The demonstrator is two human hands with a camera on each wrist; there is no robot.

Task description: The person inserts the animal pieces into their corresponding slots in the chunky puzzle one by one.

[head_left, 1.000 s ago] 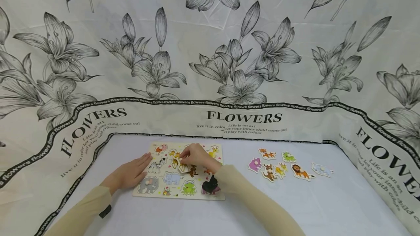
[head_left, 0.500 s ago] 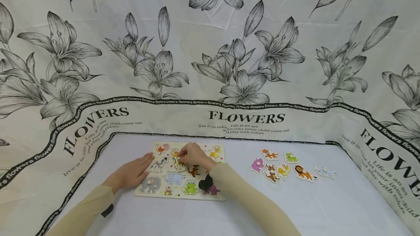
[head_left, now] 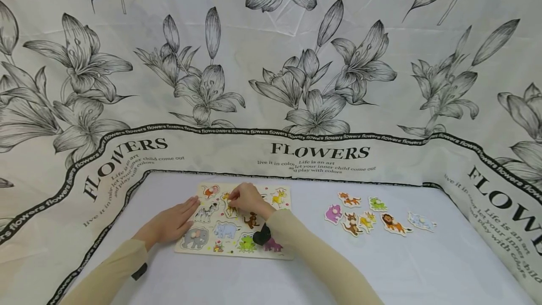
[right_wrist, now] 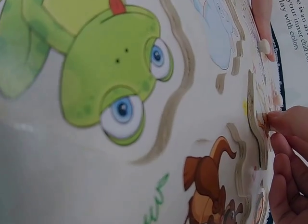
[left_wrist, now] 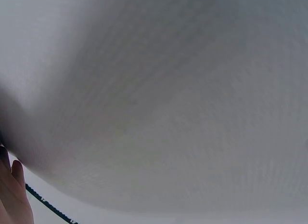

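A light wooden animal puzzle board (head_left: 203,252) lies on the white cloth. My right hand (head_left: 247,200) is over its upper middle, thumb and fingertip pinching a giraffe puzzle piece (head_left: 230,211). The giraffe piece overlies the giraffe picture on the board; in the right wrist view its edge (right_wrist: 257,123) stands close over the surface, and the fingers partly hide it. My left hand (head_left: 169,224) rests with straight fingers on the board's left edge. An elephant piece (head_left: 195,238) with a knob and a zebra piece (head_left: 206,212) sit on the board near it.
Several loose animal pieces lie right of the board: a purple hippo (head_left: 332,213), a fox (head_left: 349,199), a frog (head_left: 378,204), a kangaroo (head_left: 351,224), a lion (head_left: 395,224) and a pale blue piece (head_left: 421,220). A flower-print curtain (head_left: 228,154) stands behind the table.
My right hand has shifted slightly left, bringing the giraffe piece from beside the board's giraffe picture to over it. My left hand has stayed on the board's edge.
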